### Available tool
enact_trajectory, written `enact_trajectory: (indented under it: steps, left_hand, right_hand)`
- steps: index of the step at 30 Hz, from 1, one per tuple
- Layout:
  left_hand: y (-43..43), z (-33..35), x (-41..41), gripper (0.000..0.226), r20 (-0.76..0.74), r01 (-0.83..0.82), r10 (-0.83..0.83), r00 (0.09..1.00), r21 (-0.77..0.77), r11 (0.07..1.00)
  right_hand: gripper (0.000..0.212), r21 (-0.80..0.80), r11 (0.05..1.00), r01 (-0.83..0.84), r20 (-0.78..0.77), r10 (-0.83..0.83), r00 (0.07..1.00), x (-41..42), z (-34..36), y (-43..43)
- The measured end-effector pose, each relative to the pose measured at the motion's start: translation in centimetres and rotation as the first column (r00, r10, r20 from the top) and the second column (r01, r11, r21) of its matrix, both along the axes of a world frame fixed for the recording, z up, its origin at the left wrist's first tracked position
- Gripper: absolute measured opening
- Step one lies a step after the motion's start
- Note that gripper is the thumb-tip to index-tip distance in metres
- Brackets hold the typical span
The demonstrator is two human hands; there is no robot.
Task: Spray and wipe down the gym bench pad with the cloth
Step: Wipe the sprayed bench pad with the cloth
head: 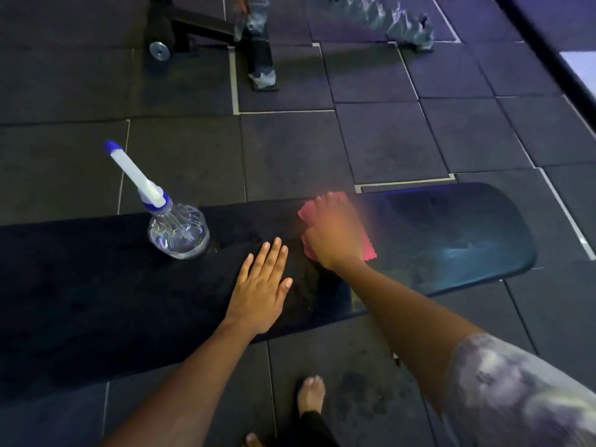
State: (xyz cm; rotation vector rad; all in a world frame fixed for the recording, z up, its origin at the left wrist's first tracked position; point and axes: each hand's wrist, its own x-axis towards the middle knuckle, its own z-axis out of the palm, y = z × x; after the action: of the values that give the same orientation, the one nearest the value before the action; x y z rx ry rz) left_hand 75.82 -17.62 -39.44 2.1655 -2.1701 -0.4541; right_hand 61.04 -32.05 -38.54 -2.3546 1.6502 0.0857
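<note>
Two bare hands are on the black bench pad (451,240), both to the right of the spray bottle (177,233). The bottle stands on the pad, clear-bodied, its white and blue nozzle slanting up and to the left. Just right of the bottle, the left hand (261,285) lies flat, palm down, fingers straight. Its grip is wide and holds nothing. Farther right of the bottle, the right hand (335,233) is on the pink cloth (369,250) with fingers bent over it, its grip holding the cloth against the pad. This hand is blurred. The pad's end farthest from the bottle has a bluish sheen. Dark rubber floor tiles (371,143) surround the pad. Nearer the camera than the bottle, a bare foot (311,395) stands on the floor. Far behind the bottle, a dark metal frame (206,27) rests on the tiles.
</note>
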Motion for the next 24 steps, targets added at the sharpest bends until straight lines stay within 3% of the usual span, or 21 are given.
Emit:
enact_trajectory:
  steps: [10,16,19,22,24]
  left_hand:
    - [0.3,-0.7,-0.2,0.059,0.011,-0.03,0.031,0.999,-0.053,0.998]
    - [0.3,-0.8,-0.3,0.059,-0.02,-0.044,0.043,0.999,-0.048,0.998]
    - [0.3,-0.7,-0.3,0.058,-0.033,-0.048,0.046,0.998,-0.045,0.998]
    - [0.5,-0.6,-0.2,0.058,-0.05,-0.051,0.048,0.998,-0.056,0.997]
    - [0.6,-0.5,-0.3,0.056,-0.082,-0.059,0.054,0.995,-0.059,0.996]
  right_hand:
    - [0.071,-0.011,0.998,-0.067,0.256,0.067,0.964,-3.3,0.7,5.9]
    - [0.054,-0.171,0.982,-0.081,0.339,0.136,0.931,-6.4,0.7,13.1]
    - [0.048,-0.158,0.984,0.078,0.444,0.0,0.896,-5.3,1.6,12.5]
    - [0.047,-0.041,0.951,0.305,0.681,-0.197,0.705,-4.4,2.9,10.3]
    - [0.048,-0.053,0.923,0.382,0.705,-0.236,0.668,-3.9,3.3,8.2]
